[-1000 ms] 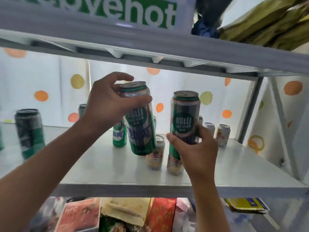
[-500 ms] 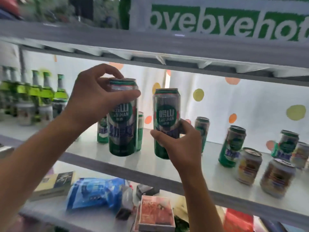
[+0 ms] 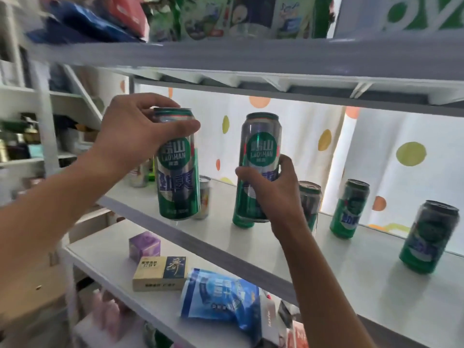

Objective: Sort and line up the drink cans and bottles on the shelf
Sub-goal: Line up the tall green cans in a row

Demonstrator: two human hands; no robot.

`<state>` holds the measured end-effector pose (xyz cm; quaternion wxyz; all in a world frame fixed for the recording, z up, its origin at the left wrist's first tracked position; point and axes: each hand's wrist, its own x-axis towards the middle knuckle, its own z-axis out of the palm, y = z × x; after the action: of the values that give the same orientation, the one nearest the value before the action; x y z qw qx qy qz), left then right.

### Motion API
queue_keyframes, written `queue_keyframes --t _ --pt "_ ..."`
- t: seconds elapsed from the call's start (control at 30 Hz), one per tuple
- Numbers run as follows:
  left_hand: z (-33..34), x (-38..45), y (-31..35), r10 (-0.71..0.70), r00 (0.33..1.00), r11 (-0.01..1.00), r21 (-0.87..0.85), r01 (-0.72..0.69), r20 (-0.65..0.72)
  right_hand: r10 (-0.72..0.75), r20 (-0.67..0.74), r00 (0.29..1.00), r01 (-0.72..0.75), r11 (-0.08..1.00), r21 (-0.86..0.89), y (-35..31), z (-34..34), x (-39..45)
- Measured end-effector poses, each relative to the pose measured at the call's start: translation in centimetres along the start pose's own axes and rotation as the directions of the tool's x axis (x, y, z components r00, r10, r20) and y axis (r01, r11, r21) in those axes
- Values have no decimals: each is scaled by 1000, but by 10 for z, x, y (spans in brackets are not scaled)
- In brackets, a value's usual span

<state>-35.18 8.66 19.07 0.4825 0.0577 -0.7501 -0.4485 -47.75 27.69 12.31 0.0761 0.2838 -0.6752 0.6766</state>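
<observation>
Nearest to me, below both forearms, I am seeing a lower shelf carrying a blue snack bag (image 3: 221, 300), a yellow and blue box (image 3: 160, 272) and a small purple box (image 3: 144, 246).

Above that, my left hand (image 3: 140, 136) is curling over the top of a tall green Laoshan can (image 3: 177, 169), thumb across its front near the rim, fingers behind. The can is hanging just over the front edge of the drinks shelf (image 3: 276, 257), not resting on it.

My right hand (image 3: 273, 194) is wrapping the lower half of a second tall green can (image 3: 256, 169), which is tilting slightly. I cannot tell whether its base is touching the shelf.

Just behind the left can, a short silver can (image 3: 204, 197) is standing. Behind my right hand a dark can (image 3: 311, 202) is standing close, and further right two more green cans (image 3: 350, 208) (image 3: 430, 237) are standing well apart, unaligned.

Risks as I judge them: the left grip is high and near the rim, so the can could swing or slip and drop past the edge onto the shelf below. Setting either can down blind could knock over the short can or the dark one behind.
</observation>
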Motion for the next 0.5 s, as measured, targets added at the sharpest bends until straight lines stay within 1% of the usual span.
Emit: queue_keyframes --t 0.07,0.13,0.2,0.23,0.33,0.4,0.5 --pt "-7 17 -14 5 1000 1000 13 -5 -11 59 37 998 -59 998 -1 -4 14 21" --pt "-11 34 -27 24 1000 999 39 -24 -7 172 96 980 -172 985 -3 -6 28 45" --pt "-12 51 -40 54 999 997 61 -54 2 284 163 945 -296 954 51 -7 41 68" --pt "-12 60 -47 66 998 996 57 -66 1 313 197 929 -336 937 97 -6 46 79" --pt "-12 94 -67 80 996 996 47 -79 -27 325 242 914 -371 911 178 2 67 110" --pt "-11 119 -78 103 994 993 60 -101 -31 317 234 919 -369 901 228 10 78 127" --pt "-5 153 -90 121 993 989 81 -121 1 317 193 929 -363 886 288 19 94 151"
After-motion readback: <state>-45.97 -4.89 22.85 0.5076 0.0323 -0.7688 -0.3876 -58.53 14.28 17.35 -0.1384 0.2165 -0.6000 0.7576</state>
